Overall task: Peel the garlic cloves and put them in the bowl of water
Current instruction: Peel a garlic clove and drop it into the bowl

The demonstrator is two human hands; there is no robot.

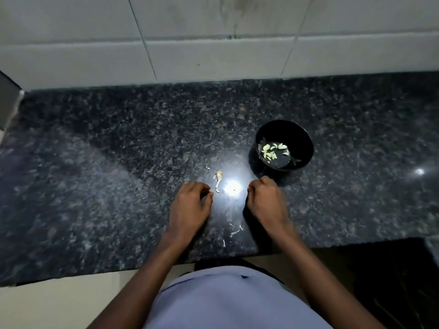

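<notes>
Head view, round black bowl (306, 141), pale peeled cloves (273, 149), speckled granite counter (118, 150)

Polished speckled granite counter (118, 162) — glossy, glaring, black bowl (306, 143) — smooth sheen, papery garlic skin (218, 178), matt wall tiles (213, 58)

Left hand (193, 202) fingertips: curled under the palm; contents cannot be determined.
Right hand (265, 200) fingertips: curled, motion-blurred; any held item unresolved.
Countertop (99, 167): cut off at left and right edges.
Counter scraps (218, 178): peel or stem, too small to tell.
</notes>
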